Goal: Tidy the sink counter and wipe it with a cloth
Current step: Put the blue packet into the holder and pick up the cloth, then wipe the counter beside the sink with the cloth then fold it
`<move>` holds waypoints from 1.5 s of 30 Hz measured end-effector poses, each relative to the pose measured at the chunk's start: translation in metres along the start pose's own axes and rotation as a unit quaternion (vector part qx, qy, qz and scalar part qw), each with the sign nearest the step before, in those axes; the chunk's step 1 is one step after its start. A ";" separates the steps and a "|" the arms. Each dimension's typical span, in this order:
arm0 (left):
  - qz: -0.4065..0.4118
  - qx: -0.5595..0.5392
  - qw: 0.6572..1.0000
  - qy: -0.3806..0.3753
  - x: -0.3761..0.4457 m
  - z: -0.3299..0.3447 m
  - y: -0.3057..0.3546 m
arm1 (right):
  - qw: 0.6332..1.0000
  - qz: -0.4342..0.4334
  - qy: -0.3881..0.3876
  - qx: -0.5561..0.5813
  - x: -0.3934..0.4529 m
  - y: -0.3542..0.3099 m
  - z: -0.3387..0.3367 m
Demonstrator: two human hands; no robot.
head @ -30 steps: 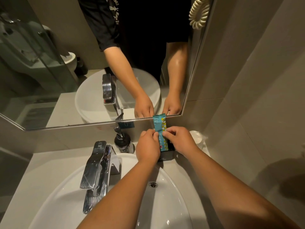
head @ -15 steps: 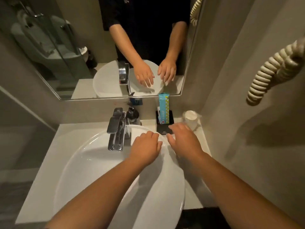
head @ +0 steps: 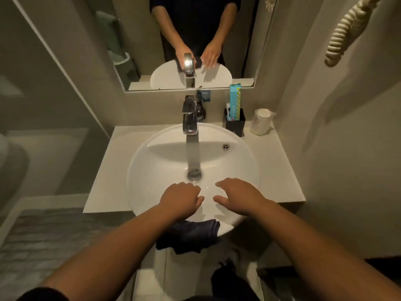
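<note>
Both hands pulled back from the black holder (head: pixel 235 124) to the near side of the basin (head: pixel 152 161); the teal box (head: pixel 235 101) stays upright in that holder. Left hand (head: pixel 181 199) hovers at 6 o'clock of the drain (head: pixel 194 173), fingers curled loosely, holding nothing. Right hand (head: pixel 237 197) just beside it at 5 o'clock, fingers spread apart, empty too. Dark cloth (head: pixel 191 236) drapes over the basin's front rim at 6 o'clock, partly under the left wrist. Faucet (head: pixel 190 118) at 12 o'clock, soap pump (head: pixel 200 110) behind it. Holder at 1 o'clock on the counter (head: pixel 280 170), white wrapped cup (head: pixel 261 121) just right of it. Mirror (head: pixel 138 51) above.
</note>
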State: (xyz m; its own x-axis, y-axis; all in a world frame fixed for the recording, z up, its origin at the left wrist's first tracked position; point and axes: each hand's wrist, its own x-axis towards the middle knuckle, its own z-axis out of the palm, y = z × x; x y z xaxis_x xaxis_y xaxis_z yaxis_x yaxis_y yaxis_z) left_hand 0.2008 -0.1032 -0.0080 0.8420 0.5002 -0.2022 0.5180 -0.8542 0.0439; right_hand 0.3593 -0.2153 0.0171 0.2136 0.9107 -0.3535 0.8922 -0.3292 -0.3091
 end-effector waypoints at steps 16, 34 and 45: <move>0.092 -0.022 0.994 0.054 -0.098 0.054 -0.011 | 0.996 -0.059 0.052 -0.031 -0.068 -0.064 0.080; 0.038 0.030 0.996 0.068 -0.134 0.014 0.014 | 0.992 -0.077 0.067 0.067 -0.091 -0.062 0.065; -0.035 -0.490 0.868 -0.073 -0.200 -0.019 0.022 | 0.966 -0.159 -0.004 0.206 -0.109 -0.088 -0.009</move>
State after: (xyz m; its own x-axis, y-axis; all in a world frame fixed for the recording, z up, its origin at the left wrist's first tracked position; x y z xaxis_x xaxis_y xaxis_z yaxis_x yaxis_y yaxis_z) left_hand 0.0468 -0.2189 0.0514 0.8124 0.4611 -0.3568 0.5071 -0.2567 0.8228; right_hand 0.2615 -0.2836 0.0912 -0.0502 0.9807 -0.1889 0.6784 -0.1053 -0.7271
